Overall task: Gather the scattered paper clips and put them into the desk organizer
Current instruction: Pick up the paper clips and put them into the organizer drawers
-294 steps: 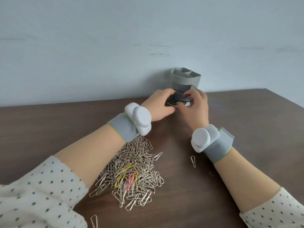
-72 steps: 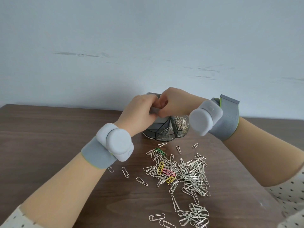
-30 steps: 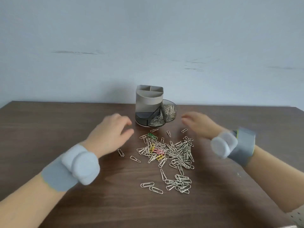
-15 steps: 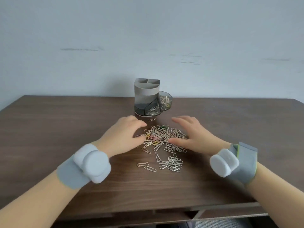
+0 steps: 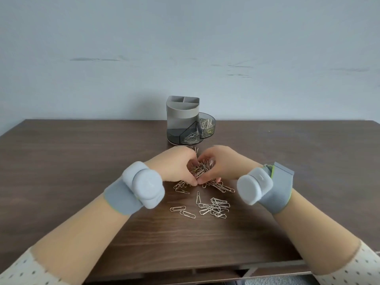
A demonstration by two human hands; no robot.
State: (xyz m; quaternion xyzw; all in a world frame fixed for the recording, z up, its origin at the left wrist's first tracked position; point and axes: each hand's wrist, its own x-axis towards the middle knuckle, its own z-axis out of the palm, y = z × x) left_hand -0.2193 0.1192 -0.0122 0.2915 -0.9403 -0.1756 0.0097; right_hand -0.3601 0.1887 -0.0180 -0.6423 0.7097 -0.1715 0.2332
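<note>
Stragglers [image 5: 213, 207], thin bent wire, lay loose nearest on the grained brown desk [image 5: 82, 161]. Beyond them the left hand [image 5: 176, 166] and right hand [image 5: 223, 165] cupped together around a tangled heap of paper clips [image 5: 200, 168]. Slick, springy clips could have slipped between fingers on lifting. Farther off stood the grey plastic desk organizer [image 5: 183, 114], its smoky low trays partly filled.

Soft, even daylight fills the scene, bright without glare. The worktop [image 5: 82, 161] carries only faint, diffuse shadows under the hands and beside the organizer [image 5: 186, 122]. Wide-angle distortion bends the worktop's far edge and stretches the forearms near the lower corners. The centre is fairly sharp; skin and wall [image 5: 185, 48] look smoothed and slightly soft.
</note>
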